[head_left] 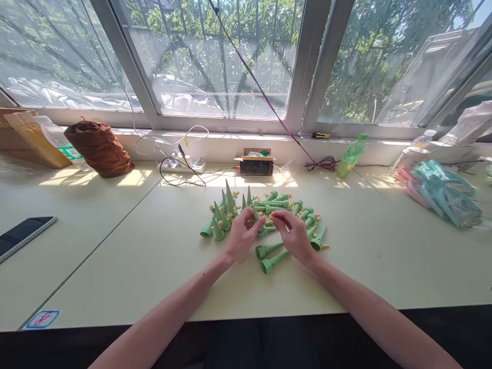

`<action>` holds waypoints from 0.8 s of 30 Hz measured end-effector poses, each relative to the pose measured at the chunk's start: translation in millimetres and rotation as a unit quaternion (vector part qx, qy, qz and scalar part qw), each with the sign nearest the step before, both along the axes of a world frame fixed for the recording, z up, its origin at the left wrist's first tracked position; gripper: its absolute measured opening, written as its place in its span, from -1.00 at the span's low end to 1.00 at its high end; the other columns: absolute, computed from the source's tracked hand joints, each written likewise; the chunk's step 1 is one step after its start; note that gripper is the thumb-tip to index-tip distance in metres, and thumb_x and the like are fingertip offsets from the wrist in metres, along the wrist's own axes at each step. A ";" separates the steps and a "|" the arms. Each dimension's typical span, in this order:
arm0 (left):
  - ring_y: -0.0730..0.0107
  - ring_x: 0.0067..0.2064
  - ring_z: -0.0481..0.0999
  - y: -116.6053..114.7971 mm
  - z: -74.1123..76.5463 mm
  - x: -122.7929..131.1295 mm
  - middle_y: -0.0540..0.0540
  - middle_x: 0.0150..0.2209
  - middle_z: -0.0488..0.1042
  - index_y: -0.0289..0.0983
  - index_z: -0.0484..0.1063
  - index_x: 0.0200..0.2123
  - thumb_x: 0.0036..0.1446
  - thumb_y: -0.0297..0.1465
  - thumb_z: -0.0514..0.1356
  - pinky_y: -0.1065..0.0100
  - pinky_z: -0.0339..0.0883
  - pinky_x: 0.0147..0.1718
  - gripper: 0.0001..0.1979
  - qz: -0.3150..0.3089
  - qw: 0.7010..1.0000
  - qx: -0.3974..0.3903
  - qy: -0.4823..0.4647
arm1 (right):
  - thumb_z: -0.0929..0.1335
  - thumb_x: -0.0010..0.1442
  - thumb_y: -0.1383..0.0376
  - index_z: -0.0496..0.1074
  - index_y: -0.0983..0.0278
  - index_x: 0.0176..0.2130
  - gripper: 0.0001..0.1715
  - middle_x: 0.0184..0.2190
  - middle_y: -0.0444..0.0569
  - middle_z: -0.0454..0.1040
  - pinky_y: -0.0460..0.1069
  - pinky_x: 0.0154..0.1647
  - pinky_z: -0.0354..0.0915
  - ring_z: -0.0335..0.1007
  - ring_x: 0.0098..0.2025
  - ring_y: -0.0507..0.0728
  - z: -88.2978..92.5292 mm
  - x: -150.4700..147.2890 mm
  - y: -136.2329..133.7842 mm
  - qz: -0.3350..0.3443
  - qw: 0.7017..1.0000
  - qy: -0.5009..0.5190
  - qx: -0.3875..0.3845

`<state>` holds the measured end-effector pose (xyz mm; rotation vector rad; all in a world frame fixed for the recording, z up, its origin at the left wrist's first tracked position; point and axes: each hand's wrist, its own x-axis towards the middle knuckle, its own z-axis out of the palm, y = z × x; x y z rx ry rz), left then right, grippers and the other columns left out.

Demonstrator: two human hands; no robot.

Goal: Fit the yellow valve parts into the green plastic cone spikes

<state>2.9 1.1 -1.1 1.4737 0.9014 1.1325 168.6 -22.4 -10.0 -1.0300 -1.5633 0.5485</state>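
Note:
Both hands are over a pile of green plastic watering spikes (271, 204) with small yellow valve pieces on their sides. My left hand (245, 230) is closed round one green spike (256, 213), mostly covered by the fingers. Close beside it, my right hand (291, 233) has its thumb and fingers pinched together; what lies between the fingertips is too small to make out. Several spikes stand point up (229, 197) left of my left hand. Loose spikes (269, 263) lie on the table under and around my right hand.
Behind the pile stands a small black box (256, 167). A power strip with cables (180, 164), a brown bag (99, 148) and a green bottle (351, 156) line the window side. A phone (25, 236) lies left; plastic packets (446, 192) lie right.

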 end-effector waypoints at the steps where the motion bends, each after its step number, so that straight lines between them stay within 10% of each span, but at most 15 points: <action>1: 0.66 -0.66 0.23 0.2 0.6 -0.3 0.10 -0.49 0.30 -0.23 0.15 -0.41 0.15 -0.12 0.26 0.56 0.08 -0.75 -0.60 0.003 1.000 0.003 0.000 | 0.30 0.34 0.23 0.46 0.22 -0.18 -0.84 -0.31 -0.05 0.51 -0.01 -0.26 0.41 0.44 -0.30 0.10 0.4 -0.2 -0.4 0.005 1.000 0.001 0.001; 13: 0.52 -0.58 0.38 2.0 3.4 0.4 0.07 -0.51 0.32 -0.26 0.34 -0.23 0.20 -0.14 0.23 0.46 0.31 -0.64 -0.71 -0.012 0.999 0.020 -0.033 | 0.33 0.31 0.27 0.49 0.22 -0.18 -0.88 -0.27 -0.03 0.53 0.00 -0.21 0.44 0.47 -0.26 0.11 1.1 -1.8 -0.2 0.003 1.000 0.004 0.018; 24: 0.59 -0.66 0.23 -0.2 2.1 -1.0 0.13 -0.64 0.22 -0.23 0.18 -0.44 0.15 -0.09 0.26 0.51 0.06 -0.70 -0.60 0.046 0.998 0.038 0.006 | 0.36 0.29 0.23 0.49 0.23 -0.19 -0.86 -0.29 -0.02 0.56 0.02 -0.21 0.49 0.51 -0.29 0.12 1.9 -2.8 -1.1 0.004 1.000 0.014 -0.003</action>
